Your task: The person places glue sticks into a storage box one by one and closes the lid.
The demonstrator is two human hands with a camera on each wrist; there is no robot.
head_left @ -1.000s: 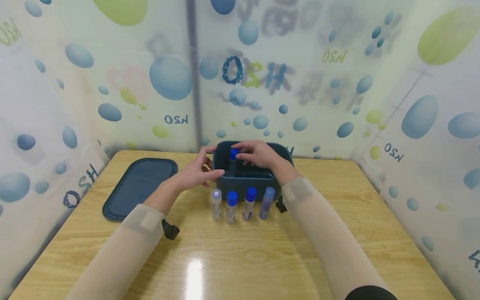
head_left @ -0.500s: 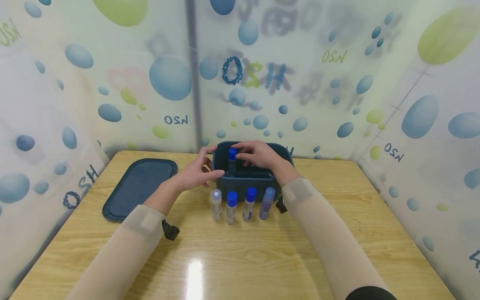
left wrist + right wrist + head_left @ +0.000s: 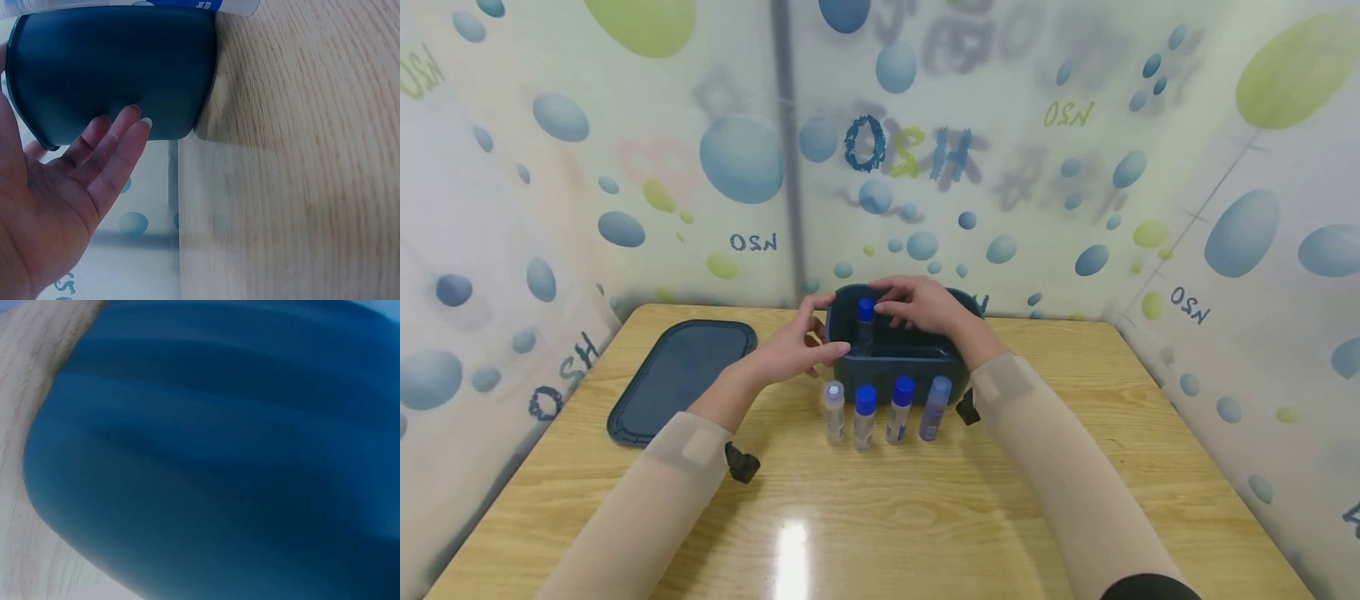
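Observation:
A dark blue box stands on the wooden table. Inside it, at the left, a small bottle with a blue cap stands upright. My right hand reaches over the box's rim and its curled fingertips pinch the bottle at the cap. My left hand rests with straight fingers against the left outer wall of the box. The right wrist view shows only a blurred wall of the box.
Several small bottles stand in a row just in front of the box: a clear-capped one, two blue-capped ones and a purple one. The box's dark lid lies flat at the far left. Patterned walls enclose the table.
Hardly anything differs. The right hand's fingers have drawn slightly to the right at the bottle's cap, and the left hand stays on the box.

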